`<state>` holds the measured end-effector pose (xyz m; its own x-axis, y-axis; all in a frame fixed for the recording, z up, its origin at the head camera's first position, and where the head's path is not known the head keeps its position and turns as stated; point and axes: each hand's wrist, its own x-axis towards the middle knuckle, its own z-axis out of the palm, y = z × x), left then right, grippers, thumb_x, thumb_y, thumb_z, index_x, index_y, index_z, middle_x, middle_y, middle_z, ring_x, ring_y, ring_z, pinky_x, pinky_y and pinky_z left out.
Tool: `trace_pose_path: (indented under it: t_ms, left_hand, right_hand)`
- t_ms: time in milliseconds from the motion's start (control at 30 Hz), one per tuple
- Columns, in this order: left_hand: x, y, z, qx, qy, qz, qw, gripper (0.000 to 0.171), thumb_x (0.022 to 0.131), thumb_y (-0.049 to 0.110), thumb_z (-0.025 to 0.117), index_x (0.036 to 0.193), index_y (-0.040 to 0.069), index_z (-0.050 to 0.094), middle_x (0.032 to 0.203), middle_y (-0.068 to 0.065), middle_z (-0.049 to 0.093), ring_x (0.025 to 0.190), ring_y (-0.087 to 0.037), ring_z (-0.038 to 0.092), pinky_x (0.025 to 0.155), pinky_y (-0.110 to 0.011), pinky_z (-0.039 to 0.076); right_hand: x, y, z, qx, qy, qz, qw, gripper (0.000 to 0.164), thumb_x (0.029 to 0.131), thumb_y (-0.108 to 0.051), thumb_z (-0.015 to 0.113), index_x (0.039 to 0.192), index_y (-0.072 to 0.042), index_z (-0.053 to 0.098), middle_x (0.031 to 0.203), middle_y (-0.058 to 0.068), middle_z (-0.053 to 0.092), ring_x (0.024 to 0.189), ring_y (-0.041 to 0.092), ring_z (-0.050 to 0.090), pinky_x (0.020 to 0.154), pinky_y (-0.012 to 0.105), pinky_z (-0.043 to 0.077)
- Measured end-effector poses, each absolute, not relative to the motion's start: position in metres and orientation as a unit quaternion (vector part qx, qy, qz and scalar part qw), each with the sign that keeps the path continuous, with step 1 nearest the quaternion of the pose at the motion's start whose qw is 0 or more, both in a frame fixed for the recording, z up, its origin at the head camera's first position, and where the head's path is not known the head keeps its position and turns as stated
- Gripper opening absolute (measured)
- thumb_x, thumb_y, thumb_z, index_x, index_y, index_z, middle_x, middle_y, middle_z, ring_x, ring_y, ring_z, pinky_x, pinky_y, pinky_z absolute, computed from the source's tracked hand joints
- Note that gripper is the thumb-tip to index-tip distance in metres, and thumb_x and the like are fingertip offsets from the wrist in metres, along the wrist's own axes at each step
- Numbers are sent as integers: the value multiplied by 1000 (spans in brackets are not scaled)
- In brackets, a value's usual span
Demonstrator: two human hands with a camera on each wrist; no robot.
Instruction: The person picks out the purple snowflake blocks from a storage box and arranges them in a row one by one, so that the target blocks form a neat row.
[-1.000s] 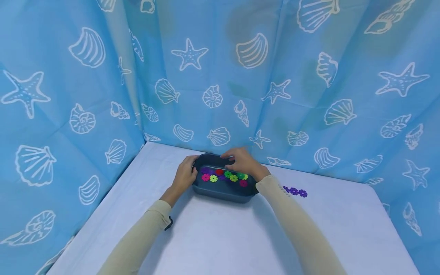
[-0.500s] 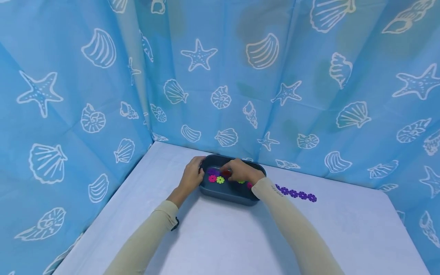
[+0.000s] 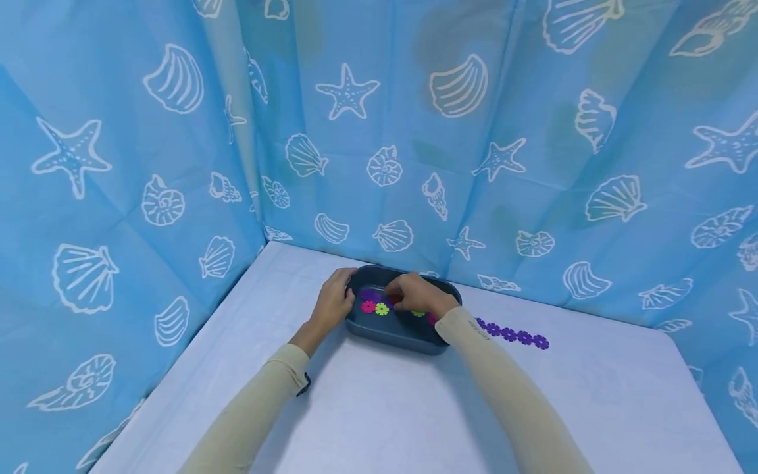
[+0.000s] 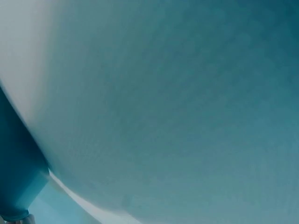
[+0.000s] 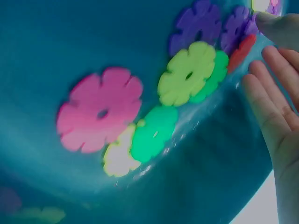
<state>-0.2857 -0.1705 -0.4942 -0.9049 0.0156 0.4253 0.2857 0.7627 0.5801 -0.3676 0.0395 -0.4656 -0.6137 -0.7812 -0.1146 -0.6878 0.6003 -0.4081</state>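
A dark blue-grey plastic bin (image 3: 395,339) stands on the table in the head view. My left hand (image 3: 333,299) grips the rim at its left end, with the thumb on the inside. Down inside the bin is my right hand (image 3: 417,294), among flower-shaped plastic discs. The right wrist view shows its thumb and fingers apart, close to a red disc (image 5: 242,53) and a purple disc (image 5: 235,29). Also lying there are a pink disc (image 5: 100,109), a yellow-green disc (image 5: 187,73) and a green disc (image 5: 154,134). The left wrist view holds only a close, blurred blue-green surface.
Right of the bin, a row of joined purple discs (image 3: 524,338) lies on the white table (image 3: 379,408). A blue curtain (image 3: 355,191) with shell and starfish prints hangs close behind the bin and along the left side.
My right hand has lowered from above the bin's back rim to the discs inside. The left hand keeps its grip on the rim. The head view has shifted slightly.
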Motion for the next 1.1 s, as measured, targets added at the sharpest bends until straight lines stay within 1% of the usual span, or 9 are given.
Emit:
trace_pose_path:
  t_ms: [267, 500, 700, 967, 1100]
  left_hand:
    - [-286, -170, -496, -80, -916, -337, 202, 45, 88, -10, 59, 132, -1, 54, 129, -16, 56, 115, -27, 59, 98, -35, 50]
    - [-286, -172, -495, -84, -915, -336, 207, 45, 88, -10, 58, 132, -1, 54, 129, -16, 56, 115, -26, 59, 98, -35, 50]
    - [-286, -172, -495, -78, -919, -333, 197, 45, 89, -9, 58, 133, 0, 53, 131, -15, 55, 116, -25, 59, 99, -34, 50]
    - [-286, -172, -493, -80, -917, -339, 194, 45, 89, -9, 57, 133, 0, 53, 131, -15, 55, 117, -26, 58, 99, -36, 49]
    - [-286, -172, -494, -81, -917, -338, 196, 45, 89, -8, 58, 133, 0, 53, 130, -15, 55, 117, -26, 58, 100, -35, 49]
  right_hand:
    - [-373, 35, -475, -420, 882, -163, 138, 35, 83, -8, 77, 118, -9, 71, 113, 3, 70, 99, 12, 64, 88, 29, 55]
    - [-372, 33, -474, -420, 881, -167, 137, 33, 84, -6, 76, 116, -7, 72, 112, 4, 70, 99, 15, 65, 89, 31, 55]
    - [-370, 30, -471, -413, 881, -173, 154, 32, 84, -6, 75, 116, -7, 72, 110, 3, 70, 95, 14, 64, 89, 30, 55]
    - [-371, 29, -473, -411, 884, -164, 154, 39, 84, -10, 76, 122, -8, 68, 115, 5, 67, 97, 16, 60, 90, 30, 54]
    - [-372, 30, -474, -415, 884, -159, 147, 37, 84, -12, 77, 121, -10, 70, 114, 3, 68, 97, 14, 61, 90, 30, 54]
